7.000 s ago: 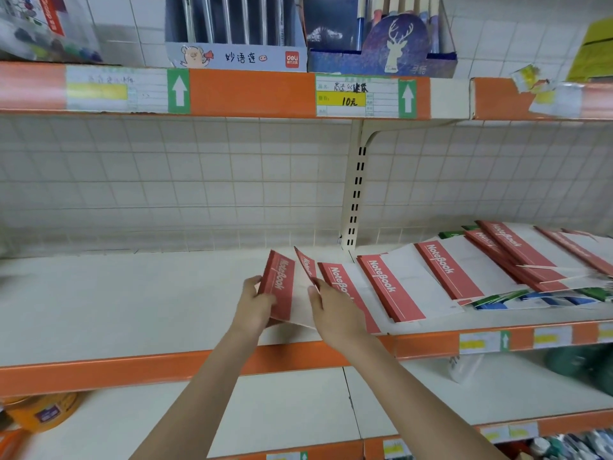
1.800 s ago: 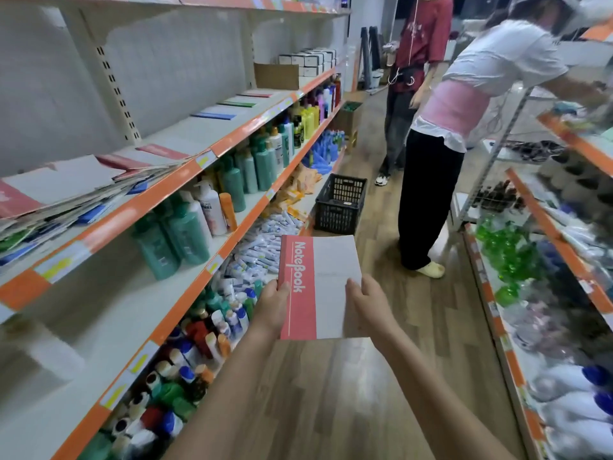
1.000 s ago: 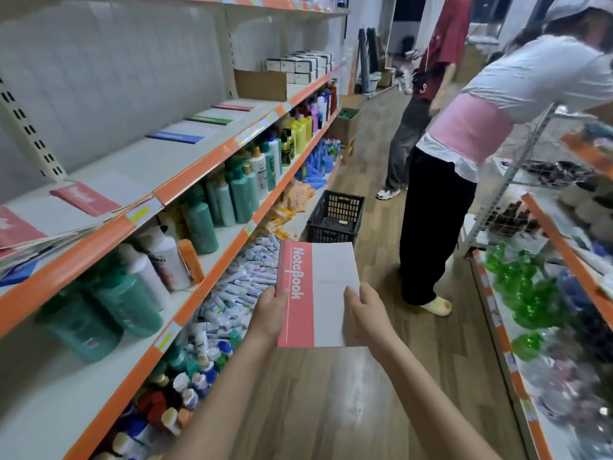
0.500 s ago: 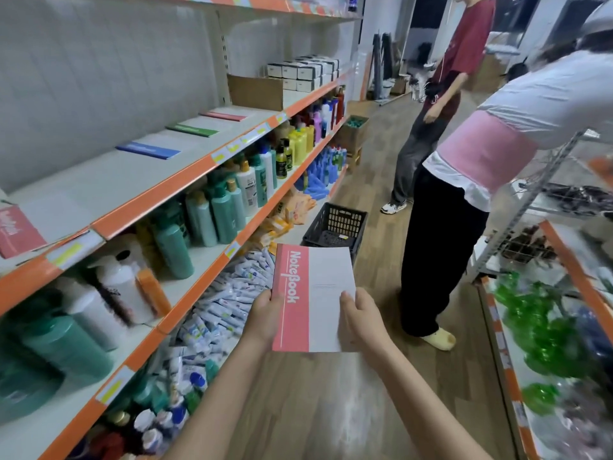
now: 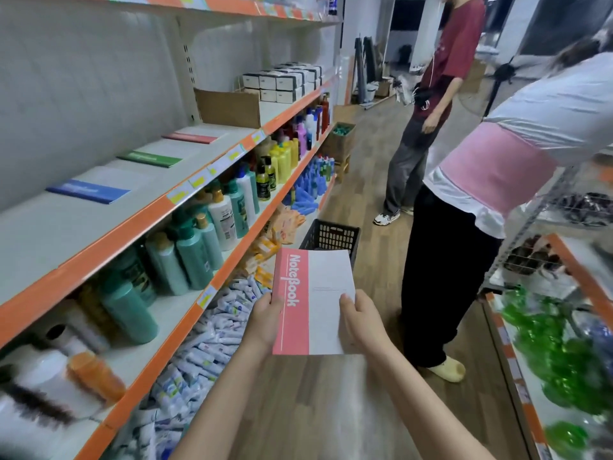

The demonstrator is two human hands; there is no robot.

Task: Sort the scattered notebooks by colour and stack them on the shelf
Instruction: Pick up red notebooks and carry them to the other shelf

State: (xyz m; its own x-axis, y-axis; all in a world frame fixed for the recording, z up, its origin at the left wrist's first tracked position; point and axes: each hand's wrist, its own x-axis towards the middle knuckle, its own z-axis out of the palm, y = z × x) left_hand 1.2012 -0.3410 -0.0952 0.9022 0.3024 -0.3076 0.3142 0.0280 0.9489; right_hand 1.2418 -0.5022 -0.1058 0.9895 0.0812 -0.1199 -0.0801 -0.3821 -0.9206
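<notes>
The long white shelf (image 5: 83, 227) with an orange front edge runs from 8 o'clock up toward 12 o'clock; three notebooks lie flat on it, well apart in a row: a blue-spined notebook (image 5: 88, 190) at 9 o'clock, a green-spined notebook (image 5: 149, 158) beyond it, and a red-spined notebook (image 5: 190, 137) farthest along. A person in black trousers (image 5: 441, 260) stands at 3 o'clock, another in a dark red shirt (image 5: 454, 48) at 1 o'clock. A black plastic basket (image 5: 331, 237) sits on the wooden floor at centre. Just below it, held over the aisle, is the red notebook (image 5: 311, 303): white cover, broad coral-red band down its left side reading "NoteBook" in white, with a line of print too small to read. The left hand (image 5: 265, 322) grips its left edge, the right hand (image 5: 360, 322) its right edge, each with fingers curled under and thumb pressed on top
</notes>
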